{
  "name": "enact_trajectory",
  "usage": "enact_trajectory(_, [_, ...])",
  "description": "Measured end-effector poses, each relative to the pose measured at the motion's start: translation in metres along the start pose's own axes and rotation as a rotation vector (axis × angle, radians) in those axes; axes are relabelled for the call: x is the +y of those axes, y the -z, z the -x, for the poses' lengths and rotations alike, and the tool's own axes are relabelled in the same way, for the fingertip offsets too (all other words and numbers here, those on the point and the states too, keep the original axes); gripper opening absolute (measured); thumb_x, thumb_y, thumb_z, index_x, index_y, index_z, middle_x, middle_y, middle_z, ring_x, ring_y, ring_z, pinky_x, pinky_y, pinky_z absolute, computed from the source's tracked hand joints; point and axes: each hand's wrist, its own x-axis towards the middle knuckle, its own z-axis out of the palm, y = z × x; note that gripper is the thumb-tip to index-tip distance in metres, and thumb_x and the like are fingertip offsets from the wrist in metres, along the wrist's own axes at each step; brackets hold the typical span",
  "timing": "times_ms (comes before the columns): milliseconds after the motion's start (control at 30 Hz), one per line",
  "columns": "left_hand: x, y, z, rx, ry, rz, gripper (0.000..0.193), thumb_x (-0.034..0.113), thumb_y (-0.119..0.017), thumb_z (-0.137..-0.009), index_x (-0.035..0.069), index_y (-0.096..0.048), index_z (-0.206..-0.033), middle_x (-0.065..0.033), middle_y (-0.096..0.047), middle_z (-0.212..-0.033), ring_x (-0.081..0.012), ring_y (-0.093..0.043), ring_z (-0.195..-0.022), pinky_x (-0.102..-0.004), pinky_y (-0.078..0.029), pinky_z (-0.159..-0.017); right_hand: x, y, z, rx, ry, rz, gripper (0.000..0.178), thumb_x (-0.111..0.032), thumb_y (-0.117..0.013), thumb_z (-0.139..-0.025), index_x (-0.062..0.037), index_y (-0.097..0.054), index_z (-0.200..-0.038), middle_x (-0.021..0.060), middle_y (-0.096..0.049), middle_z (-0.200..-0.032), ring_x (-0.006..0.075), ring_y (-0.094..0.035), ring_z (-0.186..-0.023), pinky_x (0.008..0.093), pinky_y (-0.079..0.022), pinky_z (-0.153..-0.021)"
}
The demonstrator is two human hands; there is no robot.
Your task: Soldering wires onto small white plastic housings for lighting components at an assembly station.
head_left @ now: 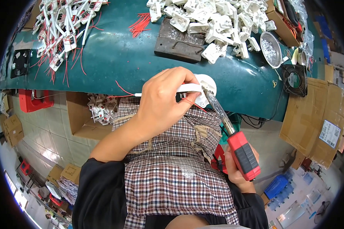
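Note:
My left hand (162, 93) is closed on a white plastic part (189, 88) with a narrow stem, at the table's near edge. A thin red wire (122, 88) trails from the stem's white end on the left; another short red end shows below my fingers. Just beyond lies a round white piece (209, 82), partly covered. My right hand (233, 168) grips the red and black handle of a soldering iron (242, 152). Its metal shaft slants up-left, and the tip meets the white part by my left fingertips. Exact contact is hard to make out.
On the green table (118, 49), a heap of white plastic parts (218, 19) sits behind a dark metal block (179, 42). Wired white pieces (67, 34) pile up left; a metal bowl (271, 49) and a black fan (295, 80) stand right. Below is a cardboard box (80, 114).

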Motion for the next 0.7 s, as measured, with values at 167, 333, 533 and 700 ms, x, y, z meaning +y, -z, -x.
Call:
enact_trajectory(167, [0.0,0.001,0.001,-0.004,-0.011,-0.004,0.023,0.004,-0.08,-0.075,0.005,-0.064,-0.091,-0.0094,-0.07,-0.085,-0.0282,-0.068,-0.079,-0.0382,-0.053,-0.069,0.008,0.01,0.035,-0.04,-0.165,0.034,0.018,0.006,-0.073,-0.074,0.0032,-0.064,-0.09,0.0139,-0.062,-0.081,0.0277,-0.065,-0.066,0.0335,-0.052,-0.06])
enact_trajectory(333, [0.001,0.001,0.003,-0.003,0.005,-0.002,0.022,0.003,-0.08,-0.075,0.005,-0.064,-0.09,-0.0097,-0.07,-0.086,-0.0282,-0.069,-0.079,-0.0384,-0.053,-0.068,0.01,0.009,0.038,0.023,-0.337,-0.007,0.009,-0.002,-0.071,-0.082,-0.0007,-0.067,-0.091,0.0127,-0.062,-0.083,0.0275,-0.065,-0.068,0.0348,-0.053,-0.064])
enact_trajectory(533, [0.001,-0.001,0.002,-0.005,0.004,-0.012,0.022,0.004,-0.08,-0.075,0.005,-0.064,-0.09,-0.01,-0.07,-0.086,-0.0288,-0.069,-0.079,-0.0388,-0.053,-0.069,0.013,-0.012,0.011,0.093,-0.337,-0.317,0.011,-0.011,-0.06,-0.097,-0.0039,-0.054,-0.103,0.0045,-0.051,-0.091,0.0097,-0.049,-0.067,0.0262,-0.042,-0.059])
enact_trajectory(700, [0.0,-0.002,-0.005,-0.002,0.021,-0.007,0.022,0.005,-0.081,-0.075,0.005,-0.064,-0.09,-0.0101,-0.07,-0.086,-0.0296,-0.068,-0.08,-0.0394,-0.053,-0.069,0.012,-0.027,-0.029,0.119,-0.161,-0.395,0.056,0.01,-0.073,-0.083,-0.0064,-0.046,-0.129,0.0085,-0.051,-0.112,0.0152,-0.059,-0.088,0.0339,-0.053,-0.079])
